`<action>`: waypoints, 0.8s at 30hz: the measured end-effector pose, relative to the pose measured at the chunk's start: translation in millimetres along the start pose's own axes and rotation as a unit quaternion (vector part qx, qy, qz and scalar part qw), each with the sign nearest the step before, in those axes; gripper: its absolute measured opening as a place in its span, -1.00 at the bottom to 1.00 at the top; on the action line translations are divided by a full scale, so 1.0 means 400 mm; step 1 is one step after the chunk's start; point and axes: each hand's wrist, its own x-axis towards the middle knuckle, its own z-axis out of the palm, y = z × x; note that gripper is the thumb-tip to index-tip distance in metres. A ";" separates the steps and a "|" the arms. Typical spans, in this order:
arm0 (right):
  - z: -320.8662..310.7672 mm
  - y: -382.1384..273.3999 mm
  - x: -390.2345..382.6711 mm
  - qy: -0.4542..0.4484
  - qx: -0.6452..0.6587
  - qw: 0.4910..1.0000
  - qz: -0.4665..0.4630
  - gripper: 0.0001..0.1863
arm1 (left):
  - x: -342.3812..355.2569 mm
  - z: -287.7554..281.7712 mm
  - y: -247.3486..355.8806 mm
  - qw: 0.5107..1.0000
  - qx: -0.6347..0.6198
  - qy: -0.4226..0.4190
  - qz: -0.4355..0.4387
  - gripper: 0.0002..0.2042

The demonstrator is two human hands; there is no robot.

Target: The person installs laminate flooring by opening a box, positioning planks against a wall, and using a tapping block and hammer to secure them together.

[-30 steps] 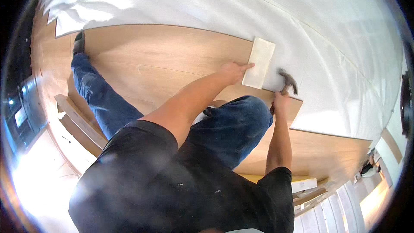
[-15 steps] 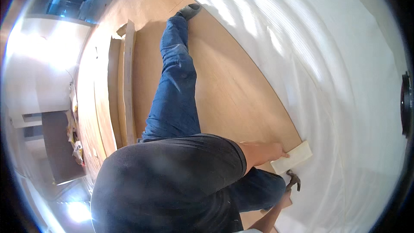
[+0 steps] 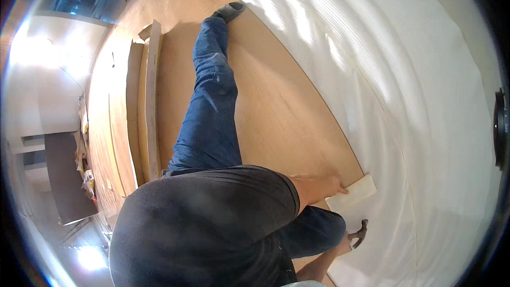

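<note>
My left hand [image 3: 333, 185] rests against a small pale rectangular block [image 3: 359, 190] at the edge of the wood-look planks [image 3: 276, 111], index finger out on the block and the others curled at it. Below it, my right hand [image 3: 344, 241], partly hidden by my bent knee, grips a claw hammer [image 3: 360, 233] with its head over the white underlay sheet [image 3: 425, 127]. The hammer head is apart from the block. My left leg stretches along the planks.
Long cardboard pieces [image 3: 153, 101] lie on the planks left of my leg. Farther left are a dark panel [image 3: 69, 180], scattered debris, walls and bright lights. The rippled white sheet spreads across the right half of the view.
The view has swung toward my outstretched left leg since a second ago. My left hand stays at the block; the hammer has moved a little farther from it in the last half second.
</note>
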 end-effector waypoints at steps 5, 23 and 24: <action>0.002 0.010 -0.016 -0.069 0.036 0.996 -0.052 -0.55 | -0.085 -0.080 0.033 0.995 -0.026 0.071 0.069 -0.48; -0.030 0.057 -0.007 -0.001 0.181 0.983 -0.041 -0.58 | -0.166 -0.236 0.116 0.998 0.040 -0.047 0.024 -0.28; -0.021 0.026 -0.024 -0.012 0.165 0.986 -0.037 -0.59 | -0.154 -0.202 0.089 0.999 0.029 -0.033 0.026 -0.28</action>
